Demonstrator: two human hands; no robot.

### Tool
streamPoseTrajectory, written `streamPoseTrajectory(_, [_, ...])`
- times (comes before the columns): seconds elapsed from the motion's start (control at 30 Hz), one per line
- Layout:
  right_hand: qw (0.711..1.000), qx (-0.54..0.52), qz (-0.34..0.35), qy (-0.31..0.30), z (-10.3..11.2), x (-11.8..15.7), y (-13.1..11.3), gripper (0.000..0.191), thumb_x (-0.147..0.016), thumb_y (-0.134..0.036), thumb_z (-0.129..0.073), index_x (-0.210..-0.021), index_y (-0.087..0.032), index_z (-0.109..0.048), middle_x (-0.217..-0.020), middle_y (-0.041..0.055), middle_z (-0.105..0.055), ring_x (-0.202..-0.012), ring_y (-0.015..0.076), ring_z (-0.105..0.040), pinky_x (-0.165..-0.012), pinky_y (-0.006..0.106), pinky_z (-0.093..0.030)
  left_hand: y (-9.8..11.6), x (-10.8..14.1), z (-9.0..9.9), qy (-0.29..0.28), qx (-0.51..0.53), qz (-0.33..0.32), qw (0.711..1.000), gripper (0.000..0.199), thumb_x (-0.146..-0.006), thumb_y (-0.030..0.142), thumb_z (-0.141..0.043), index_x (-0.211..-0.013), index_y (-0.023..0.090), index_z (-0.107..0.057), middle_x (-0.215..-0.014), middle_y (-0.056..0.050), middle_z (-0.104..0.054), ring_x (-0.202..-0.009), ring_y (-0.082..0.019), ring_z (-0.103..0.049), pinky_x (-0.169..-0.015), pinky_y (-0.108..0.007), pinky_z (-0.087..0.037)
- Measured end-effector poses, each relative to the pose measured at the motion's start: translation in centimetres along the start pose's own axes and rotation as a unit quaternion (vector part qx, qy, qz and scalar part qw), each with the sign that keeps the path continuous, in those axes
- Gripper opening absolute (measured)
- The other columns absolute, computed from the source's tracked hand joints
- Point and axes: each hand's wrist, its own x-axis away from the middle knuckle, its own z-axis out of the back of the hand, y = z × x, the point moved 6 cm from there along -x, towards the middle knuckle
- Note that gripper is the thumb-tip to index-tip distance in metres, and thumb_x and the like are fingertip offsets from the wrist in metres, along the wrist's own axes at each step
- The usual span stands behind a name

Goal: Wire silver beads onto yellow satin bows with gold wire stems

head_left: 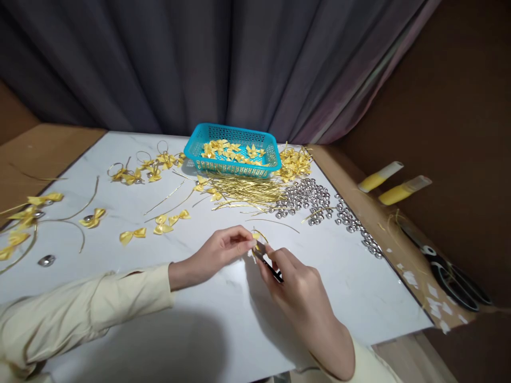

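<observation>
Over the middle of the white board [207, 340], my left hand [215, 252] is closed, thumb and forefinger pinching a small yellow ribbon bow [255, 236] with a thin gold cord looped beside it. Most of that bow is hidden by the fingertips. My right hand [299, 282] is wrapped round a small hand tool [275, 272] with a dark metal tip and black handles, perhaps snips or pliers. Its tip meets the bow at my left fingertips. Past both hands lie a bundle of gold cords [247, 191] and a heap of silver heart-shaped beads [307, 197].
A turquoise basket [235, 169] at the back contains yellow bows, with more bows [295, 164] piled beside it. Finished-looking bows with cord loops [128, 175] and loose bows [133, 235] lie leftward. Large scissors [447, 274], two yellow tubes [405, 190] and paper scraps [410, 277] are at right.
</observation>
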Motion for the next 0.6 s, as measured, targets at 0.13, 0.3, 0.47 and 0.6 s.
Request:
streamPoseTrajectory(0.13, [1.000,0.002,-0.002,-0.002,-0.1,0.0,0.0,0.036,-0.097,-0.026,-0.033,-0.084,-0.010,-0.063,-0.056,0.0003,-0.058,-0.037,0.0123,-0.051,-0.036,0.025,-0.028,0.2,-0.2,-0.1,-0.002,0.015,-0.010,1.000,0.023,-0.081,0.036,-0.063,-0.076,0.015,-0.057,-0.077,0.001,-0.052,-0.071,-0.011,-0.047,-0.066,-0.022,-0.038])
streamPoseTrajectory(0.3, [0.999,0.039,0.004,-0.010,-0.3,0.2,-0.5,0.037,-0.097,-0.022,-0.030,-0.084,-0.009,-0.062,-0.058,0.0014,-0.059,-0.035,0.0114,-0.050,-0.034,0.025,-0.025,-0.4,-0.4,0.1,0.004,0.051,0.004,0.999,0.021,-0.080,0.036,-0.064,-0.079,0.016,-0.059,-0.080,0.000,-0.055,-0.074,-0.011,-0.050,-0.070,-0.024,-0.042])
streamPoseTrajectory(0.47, [0.995,0.099,0.014,-0.003,-0.4,0.1,-1.4,0.032,-0.096,-0.015,-0.030,-0.091,-0.006,-0.060,-0.060,0.0021,-0.059,-0.035,0.0120,-0.050,-0.034,0.025,-0.024,-0.8,-0.4,0.2,0.007,0.080,-0.001,0.997,0.018,-0.081,0.033,-0.065,-0.079,0.016,-0.059,-0.090,-0.002,-0.059,-0.085,-0.013,-0.055,-0.079,-0.025,-0.044])
streamPoseTrajectory(0.6, [0.992,0.124,0.017,-0.002,-0.4,0.0,-1.6,0.028,-0.095,-0.013,-0.033,-0.096,-0.005,-0.060,-0.062,0.0027,-0.060,-0.036,0.0135,-0.052,-0.034,0.025,-0.024,-0.8,-0.4,0.1,0.007,0.083,0.009,0.996,0.016,-0.083,0.031,-0.063,-0.081,0.016,-0.060,-0.093,-0.003,-0.061,-0.082,-0.014,-0.058,-0.078,-0.027,-0.046])
